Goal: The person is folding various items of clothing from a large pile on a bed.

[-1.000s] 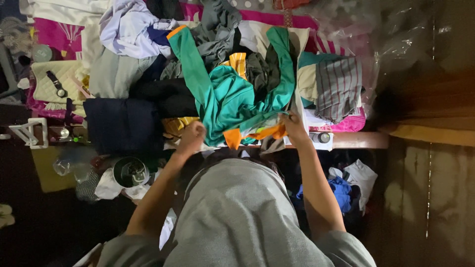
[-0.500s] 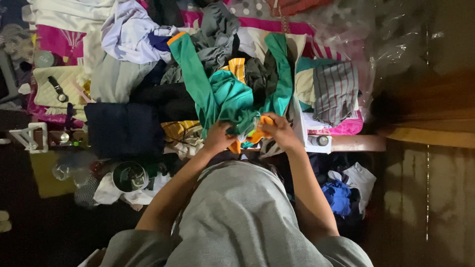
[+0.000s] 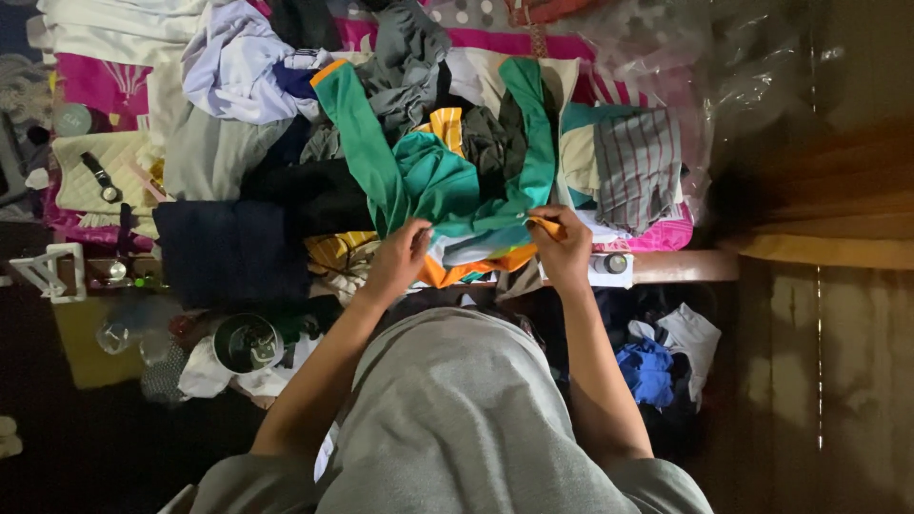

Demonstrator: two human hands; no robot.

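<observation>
Green shirt [image 3: 433, 181] in both grips (hem).

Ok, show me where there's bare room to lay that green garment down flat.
Hardly any. Both the left hand and right hand grip the green garment over heaped clothes. Flattest patches: the navy folded cloth to the left, and the striped folded cloth to the right. The wooden edge is too narrow.

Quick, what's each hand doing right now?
Left hand: closed on the green garment.
Right hand: closed, pinching the same garment's orange-trimmed hem.
</observation>
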